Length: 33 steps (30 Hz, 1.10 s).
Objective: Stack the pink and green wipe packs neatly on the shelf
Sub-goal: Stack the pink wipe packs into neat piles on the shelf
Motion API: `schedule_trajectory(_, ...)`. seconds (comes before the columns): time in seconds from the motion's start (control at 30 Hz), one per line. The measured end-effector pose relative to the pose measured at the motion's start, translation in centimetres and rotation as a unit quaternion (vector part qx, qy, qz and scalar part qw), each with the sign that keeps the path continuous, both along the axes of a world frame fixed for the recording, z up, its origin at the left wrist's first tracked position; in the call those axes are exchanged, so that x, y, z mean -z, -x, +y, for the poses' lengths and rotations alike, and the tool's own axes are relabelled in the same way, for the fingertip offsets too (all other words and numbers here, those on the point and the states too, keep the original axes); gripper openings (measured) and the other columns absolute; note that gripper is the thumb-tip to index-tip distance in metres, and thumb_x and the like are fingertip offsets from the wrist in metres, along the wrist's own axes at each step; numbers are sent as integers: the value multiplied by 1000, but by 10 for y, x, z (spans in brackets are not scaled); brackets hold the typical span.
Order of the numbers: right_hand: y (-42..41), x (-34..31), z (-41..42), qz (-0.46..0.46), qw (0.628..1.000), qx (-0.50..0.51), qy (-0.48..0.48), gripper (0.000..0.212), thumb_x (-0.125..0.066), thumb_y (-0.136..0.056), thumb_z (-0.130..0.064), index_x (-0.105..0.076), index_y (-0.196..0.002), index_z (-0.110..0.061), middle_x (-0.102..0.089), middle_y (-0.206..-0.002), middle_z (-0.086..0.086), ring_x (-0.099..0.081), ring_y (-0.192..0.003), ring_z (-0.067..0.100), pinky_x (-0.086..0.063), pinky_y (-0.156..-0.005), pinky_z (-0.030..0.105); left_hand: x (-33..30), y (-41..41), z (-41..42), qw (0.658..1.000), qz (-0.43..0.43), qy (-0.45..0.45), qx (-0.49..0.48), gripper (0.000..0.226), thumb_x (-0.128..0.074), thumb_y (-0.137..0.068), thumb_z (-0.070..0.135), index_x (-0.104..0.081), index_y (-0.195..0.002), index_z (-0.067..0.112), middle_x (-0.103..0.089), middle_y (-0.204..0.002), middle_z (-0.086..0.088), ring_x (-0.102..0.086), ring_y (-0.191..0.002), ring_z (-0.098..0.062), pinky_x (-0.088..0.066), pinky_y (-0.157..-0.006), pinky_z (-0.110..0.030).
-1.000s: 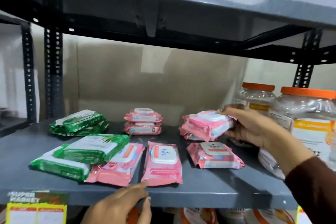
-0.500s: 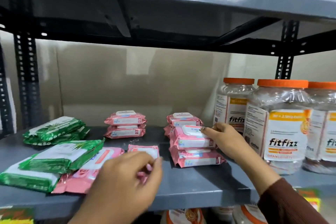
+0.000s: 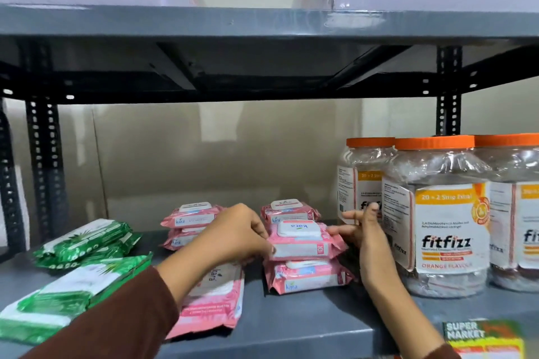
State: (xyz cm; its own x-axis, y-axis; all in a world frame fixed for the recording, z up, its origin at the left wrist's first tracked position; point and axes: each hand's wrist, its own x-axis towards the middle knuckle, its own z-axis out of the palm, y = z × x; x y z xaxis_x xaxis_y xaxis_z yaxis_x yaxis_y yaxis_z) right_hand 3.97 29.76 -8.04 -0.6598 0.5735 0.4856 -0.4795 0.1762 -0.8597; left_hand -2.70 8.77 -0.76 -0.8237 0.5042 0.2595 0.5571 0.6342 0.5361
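The left hand (image 3: 239, 234) pinches the left end of the top pink pack (image 3: 303, 242), which sits on another pink pack (image 3: 306, 277) in the middle of the shelf (image 3: 306, 326). The right hand (image 3: 364, 230) is open, its fingers touching the right end. I think they are squaring it up. Next, the loose pink pack (image 3: 213, 300) near the front needs stacking.

Soft even indoor light, dim under upper shelf, slight motion blur, wide-angle bending at edges
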Motion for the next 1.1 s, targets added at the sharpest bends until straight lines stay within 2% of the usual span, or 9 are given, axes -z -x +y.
schedule_trajectory(0.13,-4,0,0,83,995,37,30,86,-38,-61,-96,-60,-90,-19,-69,-62,-1,-65,-61,11,-51,-62,27,-9,8,6,996,75,28,-45,16,-69,-75,10,-81,-84,15,-70,-58,7,-57,-41,0,-51,-56,-19)
schedule_trajectory(0.23,-1,0,-1,60,998,28,7,78,-30,-72,-90,-63,-93,-23,-74,-81,-5,-71,-81,13,-46,-70,29,-5,11,13,998,-10,-41,-47,20,-59,-80,13,-75,-70,4,-76,-63,-9,-73,-56,-22,-64,-64,-36)
schedule_trajectory(0.3,0,1,-2,36,999,-16,18,71,-26,-84,-78,-62,-98,-19,-77,-83,9,-75,-82,23,-48,-67,30,1,4,15,993,-86,-69,-34,26,-63,-79,25,-70,-63,5,-76,-64,-12,-72,-59,-27,-63,-67,-46)
schedule_trajectory(0.47,-8,1,-5,54,997,-58,9,65,-27,-92,-71,-60,-101,-15,-72,-66,27,-71,-57,30,-52,-52,27,-4,-6,22,998,-42,17,-30,62,-65,-67,68,-42,-43,15,-42,-37,8,-42,-42,-18,-36,-55,-28)
schedule_trajectory(0.57,-11,-3,-5,88,995,-37,23,52,-28,-101,-50,-62,-93,-12,-68,-58,21,-67,-53,23,-51,-49,21,-8,0,22,994,-80,60,33,63,-73,-51,78,-63,-59,17,-63,-57,11,-60,-61,-19,-45,-65,-33)
schedule_trajectory(0.67,-4,3,3,75,996,36,16,32,-42,-104,-28,-66,-87,-14,-70,-72,4,-65,-72,17,-53,-64,19,-4,14,21,992,-82,69,70,58,-84,-60,51,-75,-112,26,-77,-102,13,-70,-97,-12,-52,-96,-37)
schedule_trajectory(0.73,1,9,9,18,999,39,-1,20,-51,-100,-22,-69,-91,-20,-72,-91,-1,-67,-91,18,-55,-82,30,-5,21,20,990,-104,65,77,56,-82,-75,27,-66,-129,26,-73,-116,11,-67,-98,-9,-51,-90,-29)
schedule_trajectory(0.87,2,9,11,-41,999,21,-8,20,-58,-95,-8,-70,-107,-19,-73,-97,-6,-68,-74,1,-49,-60,14,-4,32,19,984,-167,5,55,52,-68,-87,-1,-64,-131,26,-72,-116,1,-62,-78,-13,-56,-68,-30)
schedule_trajectory(1.1,-9,3,2,-70,996,45,-25,19,-63,-91,-12,-80,-83,-17,-81,-82,-1,-75,-88,22,-60,-81,40,5,37,22,962,-258,-79,32,52,-47,-96,-9,-61,-134,23,-67,-123,-10,-69,-94,-26,-63,-66,-40)
